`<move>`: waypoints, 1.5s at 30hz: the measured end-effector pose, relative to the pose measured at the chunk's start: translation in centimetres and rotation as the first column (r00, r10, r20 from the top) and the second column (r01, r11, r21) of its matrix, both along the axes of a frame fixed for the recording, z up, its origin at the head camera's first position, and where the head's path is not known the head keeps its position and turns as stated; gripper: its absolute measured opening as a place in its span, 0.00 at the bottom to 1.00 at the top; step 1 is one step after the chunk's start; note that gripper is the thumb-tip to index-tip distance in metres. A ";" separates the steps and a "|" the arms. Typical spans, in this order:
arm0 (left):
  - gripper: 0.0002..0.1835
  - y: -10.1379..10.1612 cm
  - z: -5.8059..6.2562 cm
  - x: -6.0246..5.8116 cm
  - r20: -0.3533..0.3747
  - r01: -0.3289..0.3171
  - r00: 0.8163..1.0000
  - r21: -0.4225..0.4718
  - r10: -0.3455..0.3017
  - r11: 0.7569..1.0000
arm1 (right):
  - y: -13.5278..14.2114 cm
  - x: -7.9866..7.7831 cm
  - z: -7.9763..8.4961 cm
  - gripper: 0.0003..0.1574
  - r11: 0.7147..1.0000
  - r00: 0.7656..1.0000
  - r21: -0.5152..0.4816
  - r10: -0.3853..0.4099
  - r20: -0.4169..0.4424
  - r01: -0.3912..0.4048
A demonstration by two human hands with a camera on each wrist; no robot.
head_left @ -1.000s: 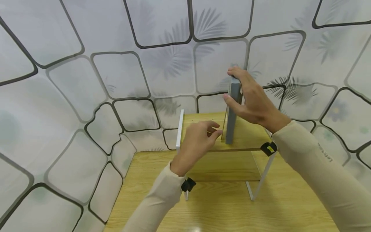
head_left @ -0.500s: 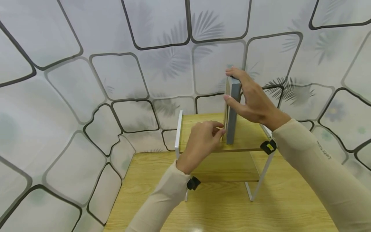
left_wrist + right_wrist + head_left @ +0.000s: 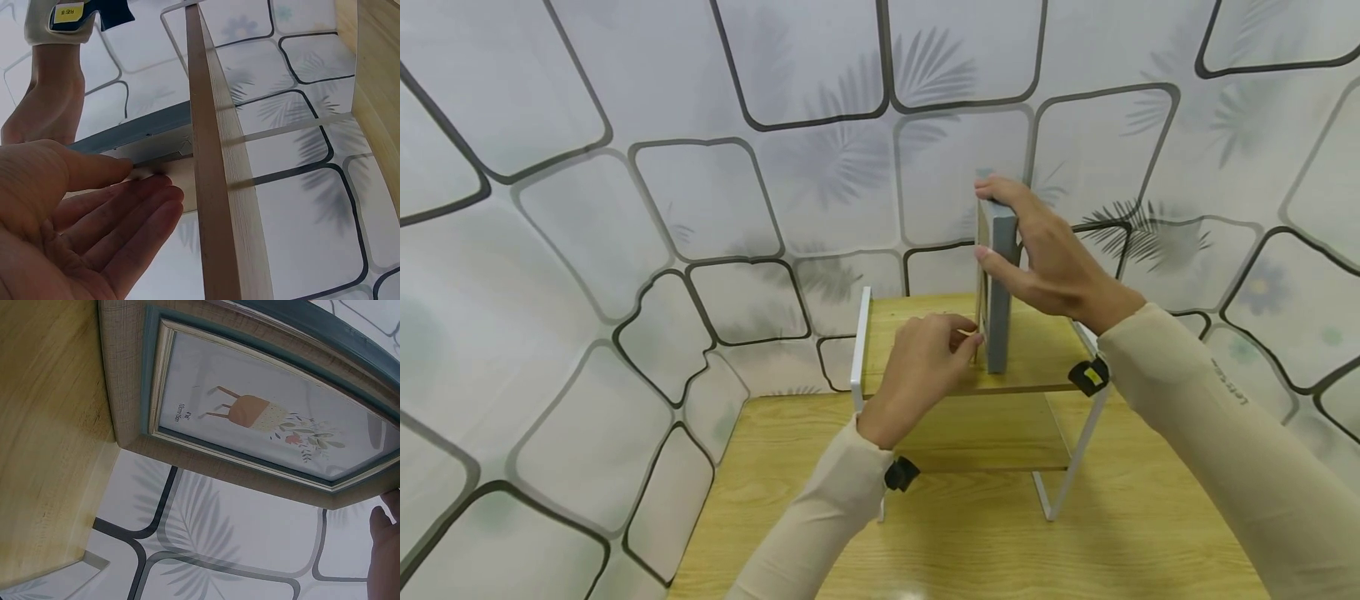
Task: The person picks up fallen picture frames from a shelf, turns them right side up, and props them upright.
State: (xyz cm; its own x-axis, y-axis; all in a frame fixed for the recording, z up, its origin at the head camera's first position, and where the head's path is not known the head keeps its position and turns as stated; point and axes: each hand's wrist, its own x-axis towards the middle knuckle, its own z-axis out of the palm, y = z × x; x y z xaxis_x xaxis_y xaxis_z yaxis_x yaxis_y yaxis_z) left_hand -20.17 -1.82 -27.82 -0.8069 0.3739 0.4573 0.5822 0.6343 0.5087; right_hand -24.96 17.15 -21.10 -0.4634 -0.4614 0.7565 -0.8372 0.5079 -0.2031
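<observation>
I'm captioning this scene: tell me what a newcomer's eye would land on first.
Probably the blue-gray picture frame, upright on top of the two-tier wooden shelf, the right hand gripping its upper end and the left hand pinching at its back. In the right wrist view, the frame's flowerpot print stands out, lying sideways. Behind everything, the patterned backdrop, with dark rounded outlines and palm leaves, also catches the eye.

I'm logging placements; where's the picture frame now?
Right of centre in the head view: the picture frame stands on the shelf, right hand gripping its top.
</observation>
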 end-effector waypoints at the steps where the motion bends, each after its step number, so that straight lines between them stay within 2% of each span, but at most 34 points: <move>1: 0.10 -0.1 0.0 0.0 -0.006 -0.004 1.000 -0.006 0.004 1.000 | -0.1 0.0 0.0 0.41 1.000 1.000 0.000 0.001 -0.003 -0.001; 8: 0.08 -0.7 0.0 -0.2 -0.084 -0.046 0.996 -0.053 0.041 0.998 | -0.4 -0.2 0.1 0.41 1.000 1.000 0.007 0.006 -0.018 -0.006; 17: 0.08 -1.8 0.0 -0.3 -0.103 -0.075 0.992 -0.073 0.067 0.995 | -1.1 -0.5 0.1 0.40 0.999 1.000 0.037 0.013 -0.015 -0.013; 31: 0.08 -3.5 -0.3 -0.5 -0.240 -0.125 0.966 -0.099 0.098 0.987 | -2.2 -0.7 0.3 0.38 0.998 1.000 0.066 0.010 -0.009 -0.010; 45: 0.07 -4.5 -0.5 -0.7 -0.273 -0.164 0.954 -0.116 0.127 0.980 | -3.4 -0.9 0.4 0.38 0.994 1.000 0.113 0.001 -0.014 0.000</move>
State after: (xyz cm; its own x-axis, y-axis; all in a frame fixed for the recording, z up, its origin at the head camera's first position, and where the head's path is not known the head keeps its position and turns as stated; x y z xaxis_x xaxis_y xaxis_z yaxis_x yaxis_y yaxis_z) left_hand -20.87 -6.30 -28.33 -0.7155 0.3348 0.6131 0.5795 0.7746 0.2534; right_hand -25.90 13.78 -20.71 -0.4529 -0.5446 0.7059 -0.8397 0.5266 -0.1325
